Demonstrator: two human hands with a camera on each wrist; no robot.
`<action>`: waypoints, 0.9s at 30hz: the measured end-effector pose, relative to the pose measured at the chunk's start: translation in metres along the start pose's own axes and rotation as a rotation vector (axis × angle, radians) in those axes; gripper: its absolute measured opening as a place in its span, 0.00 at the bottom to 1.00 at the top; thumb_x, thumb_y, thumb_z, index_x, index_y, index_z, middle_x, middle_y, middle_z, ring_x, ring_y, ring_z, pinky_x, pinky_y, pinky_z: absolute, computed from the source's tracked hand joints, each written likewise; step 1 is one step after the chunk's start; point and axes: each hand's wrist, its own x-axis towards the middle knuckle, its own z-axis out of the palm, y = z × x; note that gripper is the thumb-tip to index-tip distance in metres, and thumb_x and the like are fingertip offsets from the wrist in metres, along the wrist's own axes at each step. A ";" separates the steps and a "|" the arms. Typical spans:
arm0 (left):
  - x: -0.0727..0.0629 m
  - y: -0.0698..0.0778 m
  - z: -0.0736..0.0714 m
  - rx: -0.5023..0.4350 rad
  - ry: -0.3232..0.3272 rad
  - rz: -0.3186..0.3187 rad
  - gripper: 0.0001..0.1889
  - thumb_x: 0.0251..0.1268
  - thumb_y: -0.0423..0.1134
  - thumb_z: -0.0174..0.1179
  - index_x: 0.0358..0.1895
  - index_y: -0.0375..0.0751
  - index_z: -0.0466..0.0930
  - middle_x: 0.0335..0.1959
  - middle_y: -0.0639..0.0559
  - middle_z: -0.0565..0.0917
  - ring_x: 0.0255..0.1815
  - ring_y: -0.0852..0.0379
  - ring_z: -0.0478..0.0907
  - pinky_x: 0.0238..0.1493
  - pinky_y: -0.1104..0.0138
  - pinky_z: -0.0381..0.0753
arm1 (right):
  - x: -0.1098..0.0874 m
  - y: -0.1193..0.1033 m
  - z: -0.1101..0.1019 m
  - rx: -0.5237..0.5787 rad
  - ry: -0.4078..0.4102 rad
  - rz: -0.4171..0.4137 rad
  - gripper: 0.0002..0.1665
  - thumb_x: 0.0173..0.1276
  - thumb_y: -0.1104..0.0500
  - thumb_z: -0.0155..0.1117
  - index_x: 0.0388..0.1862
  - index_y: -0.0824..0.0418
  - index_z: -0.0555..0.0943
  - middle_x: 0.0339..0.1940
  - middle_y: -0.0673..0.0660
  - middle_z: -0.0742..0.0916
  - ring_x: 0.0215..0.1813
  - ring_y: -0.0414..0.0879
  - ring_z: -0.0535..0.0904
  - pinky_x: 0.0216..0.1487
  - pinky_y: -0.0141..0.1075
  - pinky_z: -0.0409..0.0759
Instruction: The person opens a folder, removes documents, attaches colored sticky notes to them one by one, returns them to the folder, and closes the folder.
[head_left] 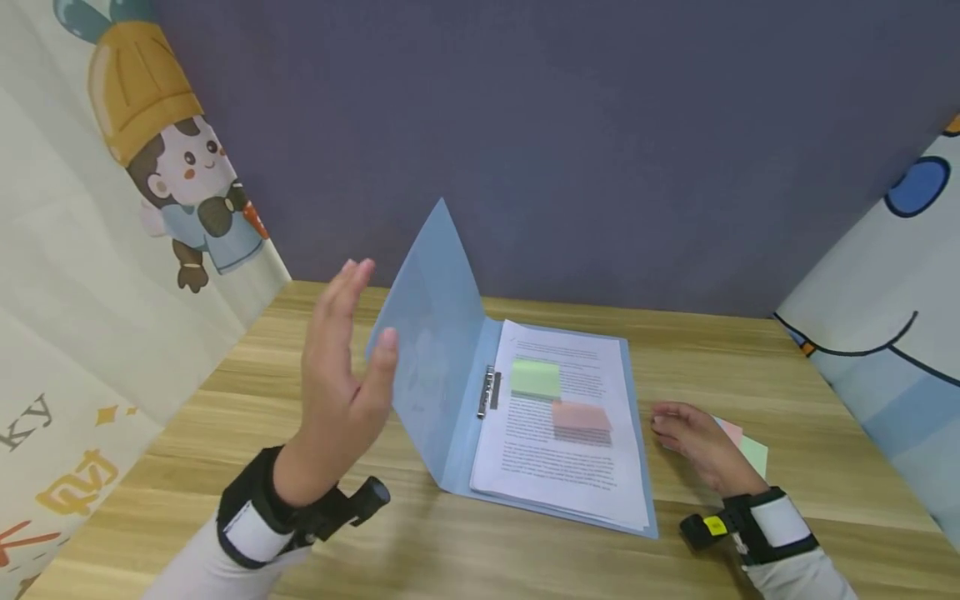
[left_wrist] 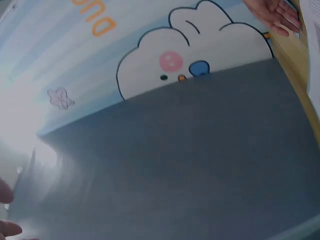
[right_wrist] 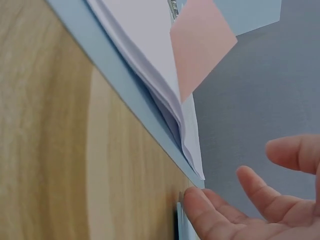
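A light blue folder [head_left: 427, 350] lies on the wooden table, its left cover standing up at a slant. Printed sheets [head_left: 562, 475] rest on its right side beside a metal clip [head_left: 487, 392]. A green sticky note [head_left: 536, 378] and a pink sticky note [head_left: 581, 415] are on the top sheet; the pink one [right_wrist: 202, 50] lifts off the paper. My left hand [head_left: 341, 383] is raised left of the cover, fingers extended; whether it touches the cover I cannot tell. To the folder's right, my right hand [head_left: 705, 446] holds nothing, its fingers loosely bent.
Pink and green paper pads [head_left: 753, 454] lie partly behind my right hand. A dark grey panel [head_left: 600, 167] rises along the table's back edge. Cartoon-printed sheets hang at the left [head_left: 75, 250] and right [head_left: 900, 292].
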 end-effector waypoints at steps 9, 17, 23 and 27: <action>-0.015 -0.032 -0.003 -0.320 -0.056 -0.619 0.24 0.72 0.42 0.29 0.66 0.32 0.52 0.61 0.38 0.62 0.64 0.51 0.57 0.64 0.61 0.56 | -0.002 -0.004 0.001 0.027 0.003 0.017 0.30 0.70 0.56 0.45 0.64 0.73 0.55 0.62 0.71 0.65 0.62 0.59 0.63 0.58 0.42 0.69; -0.034 -0.048 0.021 -0.539 -0.097 -0.896 0.25 0.71 0.45 0.32 0.65 0.35 0.54 0.61 0.45 0.63 0.56 0.59 0.63 0.54 0.71 0.64 | -0.002 -0.005 0.003 0.026 0.018 0.011 0.30 0.70 0.56 0.45 0.64 0.72 0.56 0.62 0.71 0.65 0.61 0.58 0.65 0.58 0.42 0.70; -0.050 -0.053 0.043 -0.356 -0.263 -0.753 0.22 0.70 0.43 0.36 0.63 0.38 0.61 0.59 0.44 0.65 0.56 0.53 0.63 0.56 0.59 0.64 | -0.003 -0.004 0.004 0.014 0.016 -0.009 0.31 0.70 0.54 0.45 0.64 0.71 0.55 0.63 0.70 0.64 0.62 0.60 0.64 0.59 0.46 0.68; -0.058 -0.055 0.056 -0.229 -0.333 -0.550 0.21 0.69 0.42 0.37 0.61 0.36 0.64 0.59 0.42 0.66 0.58 0.49 0.63 0.57 0.53 0.64 | -0.006 -0.007 0.006 -0.015 0.026 -0.040 0.31 0.70 0.53 0.45 0.64 0.71 0.56 0.62 0.70 0.65 0.62 0.60 0.64 0.58 0.46 0.69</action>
